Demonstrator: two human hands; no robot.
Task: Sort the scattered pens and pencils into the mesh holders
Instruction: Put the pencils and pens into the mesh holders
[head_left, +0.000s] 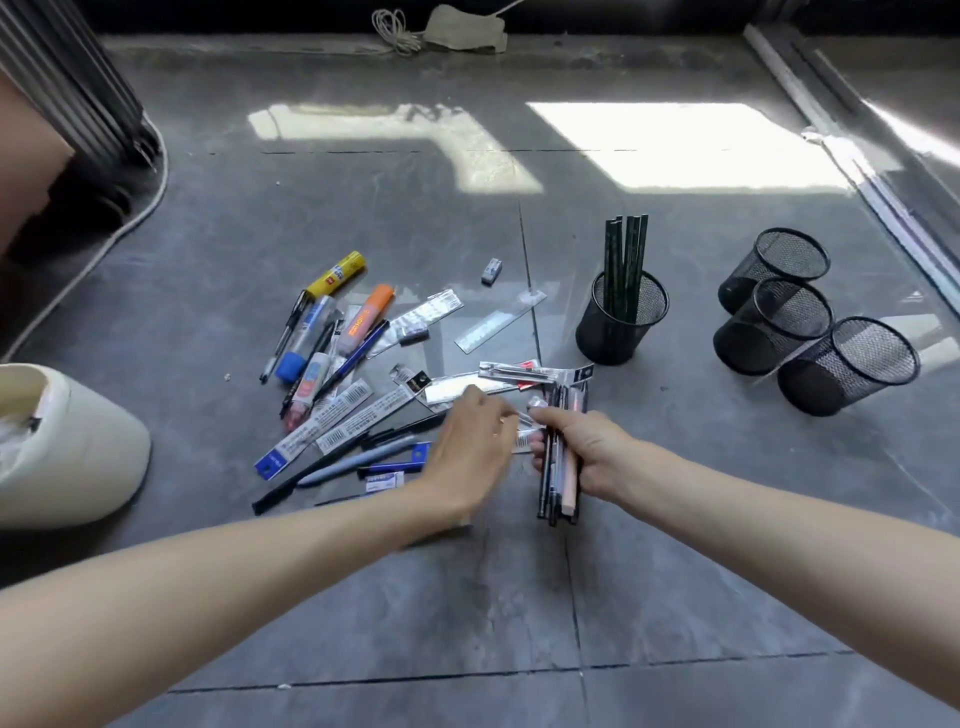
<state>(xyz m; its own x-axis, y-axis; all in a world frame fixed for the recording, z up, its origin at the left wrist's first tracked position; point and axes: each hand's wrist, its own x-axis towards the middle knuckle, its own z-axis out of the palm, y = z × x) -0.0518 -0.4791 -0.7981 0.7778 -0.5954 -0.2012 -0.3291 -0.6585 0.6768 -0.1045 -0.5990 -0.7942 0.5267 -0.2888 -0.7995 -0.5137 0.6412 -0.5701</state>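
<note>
- Long white-and-blue packets (317, 426): barcodes run along the white part; the small print beside them is illegible.
- Orange highlighter (366, 322): white label with orange lettering, too blurred to read.
- Yellow glue stick (336, 273): red logo and blue print, unreadable.
- Clear plastic ruler (501, 321): scale marks show; numbers are illegible.

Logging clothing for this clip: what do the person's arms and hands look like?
The left forearm and right forearm are bare to the frame edge, with no sleeves. The left hand and right hand wear no gloves; neither wrist shows a watch or band. Blur leaves rings unclear.
</note>
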